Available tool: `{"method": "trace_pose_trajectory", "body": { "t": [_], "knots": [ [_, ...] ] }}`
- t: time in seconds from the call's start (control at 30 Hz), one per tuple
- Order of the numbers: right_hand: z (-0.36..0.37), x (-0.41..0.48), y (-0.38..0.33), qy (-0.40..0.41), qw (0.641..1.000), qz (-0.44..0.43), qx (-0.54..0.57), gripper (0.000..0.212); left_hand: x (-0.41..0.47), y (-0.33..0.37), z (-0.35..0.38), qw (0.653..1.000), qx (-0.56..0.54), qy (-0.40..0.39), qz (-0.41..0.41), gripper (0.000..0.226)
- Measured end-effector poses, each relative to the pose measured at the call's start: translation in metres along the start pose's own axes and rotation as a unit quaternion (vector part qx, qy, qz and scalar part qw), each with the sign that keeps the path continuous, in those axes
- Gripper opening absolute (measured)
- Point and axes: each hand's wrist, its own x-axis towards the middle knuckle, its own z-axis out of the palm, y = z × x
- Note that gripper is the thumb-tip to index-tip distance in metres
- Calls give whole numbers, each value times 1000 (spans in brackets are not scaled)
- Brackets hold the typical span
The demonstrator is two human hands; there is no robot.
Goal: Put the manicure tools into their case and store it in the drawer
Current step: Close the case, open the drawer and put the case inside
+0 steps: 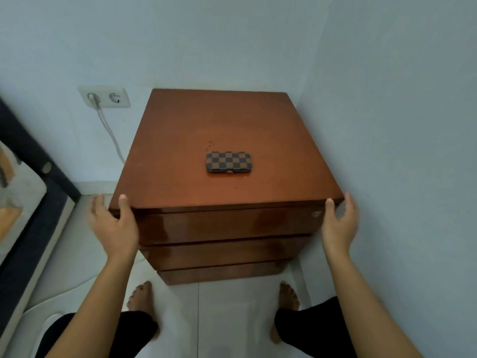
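Observation:
A small checkered brown case lies closed on top of a brown wooden chest of drawers, near the middle of its top. No loose manicure tools are visible. My left hand is at the chest's front left corner, thumb on the top edge, fingers spread along the side. At the front right corner my right hand mirrors it, thumb against the front edge. Neither hand holds any object. The top drawer is closed, as are the two below it.
The chest stands in a corner, with walls behind and to its right. A wall socket with a white cable plugged in is at the left. A dark bed frame runs along the left. My bare feet stand on white floor tiles.

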Motion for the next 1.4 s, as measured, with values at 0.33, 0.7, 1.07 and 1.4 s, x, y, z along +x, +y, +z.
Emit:
{"method": "trace_pose_trajectory", "body": {
  "t": [0.33,0.7,1.07,1.4],
  "knots": [
    [6,1,13,-39,992,106,50,55,-20,-12,-4,989,-128,-7,-69,55],
    [-54,-63,25,0,993,111,50,50,-88,-23,-58,992,-103,4,-73,46],
    [-109,-89,20,3,998,55,5,34,-104,-5,-96,1000,-11,4,1,40],
    [-15,-49,-58,-218,949,-199,-113,40,-22,31,-20,944,217,-126,215,62]
  ]
}}
